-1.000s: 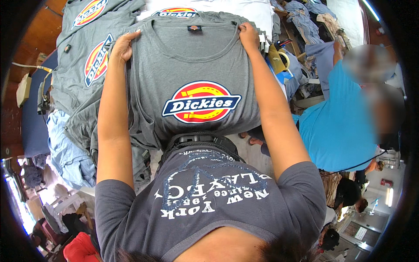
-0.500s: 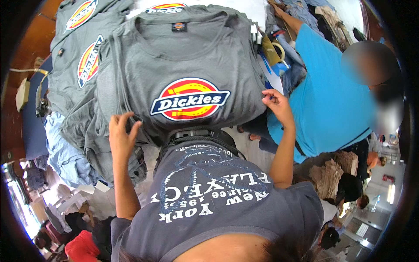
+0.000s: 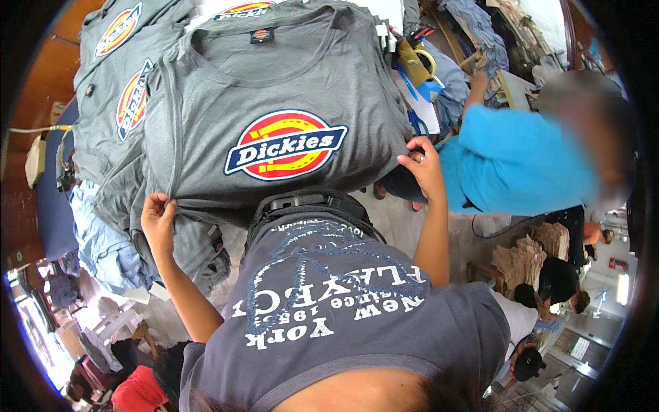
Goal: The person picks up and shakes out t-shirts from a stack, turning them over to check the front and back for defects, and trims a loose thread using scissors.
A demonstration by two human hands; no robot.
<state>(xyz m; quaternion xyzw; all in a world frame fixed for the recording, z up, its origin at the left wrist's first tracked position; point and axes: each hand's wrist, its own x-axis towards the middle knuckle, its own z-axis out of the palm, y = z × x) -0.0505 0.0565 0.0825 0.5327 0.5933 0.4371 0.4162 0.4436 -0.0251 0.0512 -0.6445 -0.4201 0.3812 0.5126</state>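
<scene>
A grey T-shirt [image 3: 206, 130] with a red, yellow and dark blue printed emblem lies front up on a pile of similar shirts before me, its neckline at the far side. At the near left corner, my left hand [image 3: 159, 223] pinches the fabric edge between thumb and fingers. My right hand [image 3: 425, 172] is at the near right corner, thumb and forefinger closed on the shirt's edge. The near edge stretches between both hands, just beyond my waist.
More grey shirts [image 3: 103, 75] are heaped at left, above light blue cloth [image 3: 103, 240]. Scissors [image 3: 417, 123] and a tape roll [image 3: 427, 62] lie right of the pile. A co-worker in a blue top [image 3: 515, 161] stands close on the right.
My left hand has moved left and closed on the shirt's edge. My right hand has shifted slightly left in view. The co-worker has turned and moved an arm.
</scene>
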